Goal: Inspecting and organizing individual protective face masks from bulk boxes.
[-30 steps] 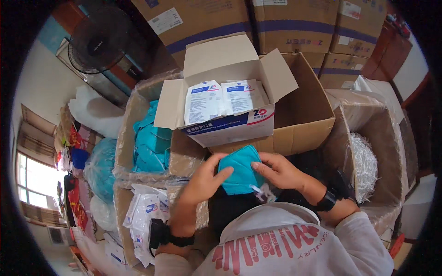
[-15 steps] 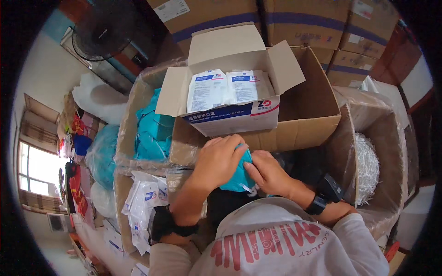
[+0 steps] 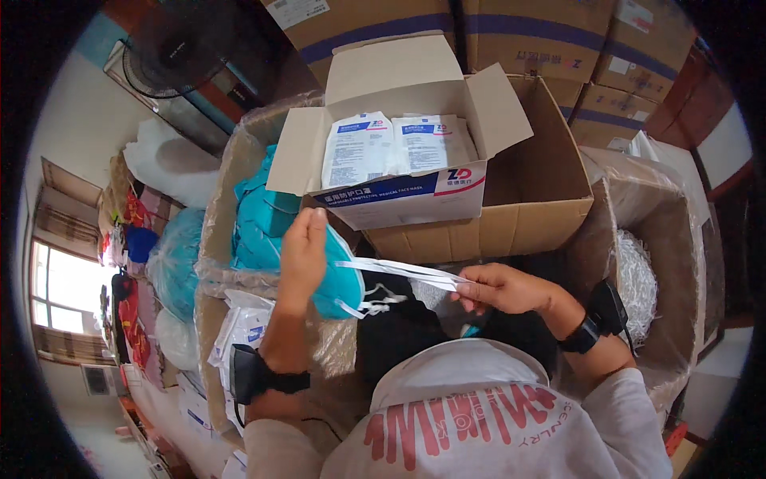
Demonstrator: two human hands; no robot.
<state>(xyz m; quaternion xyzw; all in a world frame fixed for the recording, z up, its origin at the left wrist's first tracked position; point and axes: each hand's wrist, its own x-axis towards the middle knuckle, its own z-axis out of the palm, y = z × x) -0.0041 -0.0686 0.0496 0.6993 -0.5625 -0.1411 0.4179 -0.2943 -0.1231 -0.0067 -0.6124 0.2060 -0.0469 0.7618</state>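
A teal folded face mask (image 3: 341,281) with white straps is between my hands, below a small open carton. My left hand (image 3: 303,257) grips the mask body, fingers closed round its upper edge. My right hand (image 3: 504,289) is closed on the far end of the white straps (image 3: 403,272), which stretch taut across to the mask. More white loops dangle from the mask's lower edge. The small white and blue carton (image 3: 399,203) stands just beyond my hands, flaps up, holding white printed packets (image 3: 357,152) in two stacks.
A large brown carton (image 3: 487,231) supports the small one. At left, one carton holds teal masks (image 3: 259,219) and another white packets (image 3: 242,326). On the right, a plastic-lined carton (image 3: 678,351) contains white strips (image 3: 636,291). Sealed cartons (image 3: 531,52) and a fan (image 3: 175,56) stand behind.
My hands have moved apart. The left carried the mask leftward, while the right moved rightward, drawing its white straps out straight.
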